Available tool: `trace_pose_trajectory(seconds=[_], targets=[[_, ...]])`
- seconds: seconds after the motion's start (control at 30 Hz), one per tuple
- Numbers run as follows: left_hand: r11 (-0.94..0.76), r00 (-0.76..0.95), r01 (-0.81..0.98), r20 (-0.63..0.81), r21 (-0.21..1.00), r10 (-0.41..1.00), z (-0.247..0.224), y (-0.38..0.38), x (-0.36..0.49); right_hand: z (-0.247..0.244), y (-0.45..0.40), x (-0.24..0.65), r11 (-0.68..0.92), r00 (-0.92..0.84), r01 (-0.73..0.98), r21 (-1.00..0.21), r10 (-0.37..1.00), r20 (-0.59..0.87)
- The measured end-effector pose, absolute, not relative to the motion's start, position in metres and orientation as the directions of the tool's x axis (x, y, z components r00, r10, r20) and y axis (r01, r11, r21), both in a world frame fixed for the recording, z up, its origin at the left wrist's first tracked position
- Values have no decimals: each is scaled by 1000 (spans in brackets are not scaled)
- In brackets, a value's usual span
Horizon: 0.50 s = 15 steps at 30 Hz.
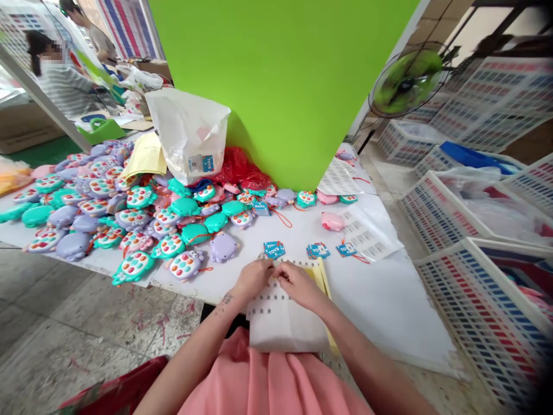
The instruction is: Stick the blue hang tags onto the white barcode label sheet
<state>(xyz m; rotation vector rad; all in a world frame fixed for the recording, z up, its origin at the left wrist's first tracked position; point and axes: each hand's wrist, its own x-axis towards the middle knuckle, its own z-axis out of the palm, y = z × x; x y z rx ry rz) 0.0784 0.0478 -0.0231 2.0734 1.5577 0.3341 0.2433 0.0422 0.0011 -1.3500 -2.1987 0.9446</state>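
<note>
Far left, a person in a striped top [64,80] stands at another table, with a second person [93,34] behind, and a green plastic basket [101,129] sits near them. On the white-covered worktable [389,311], a large heap of toy phones [99,202] in teal, lilac and pink spreads across the left side, their round buttons in bright colours (most have little animal faces). Behind the heap slump a white plastic bag [188,135] and a red plastic bag [235,167], with yellow paper [144,155] beside them.

At the table's near edge, the left hand [254,279] and right hand [298,283] meet over a white sheet of barcode labels [280,317], which lies on yellow paper [323,276]. Both hands are closed into a pinch, fingertips gripping the sheet's upper edge (anything smaller held there is too fine to tell). Just ahead of them lie blue toy tags [274,249], more tags [318,250] and a tag with an orange cord [347,249].

Further right are a pink toy [332,221] and another barcode sheet [369,233]. A green-bladed fan [408,80] stands behind the table, and white plastic crates [488,311] line the floor at the right.
</note>
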Motion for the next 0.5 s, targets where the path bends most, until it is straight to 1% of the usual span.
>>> trace_pose_trajectory(seconds=[0.1,0.2,0.37,0.5], targets=[[-132,296,769,-164,626,941,-22,49,66,-26,43,250,214,-375,678,-703,923,-82],[-72,296,730,-218,680,930,-20,50,55,-35,43,258,196,-341,693,-694,937,-77],[-4,262,687,-243,726,934,-18,50,52,-28,33,248,293,-375,754,-588,927,-18],[21,233,662,-232,750,944,-20,50,57,-27,27,234,396,-425,791,-467,904,47]])
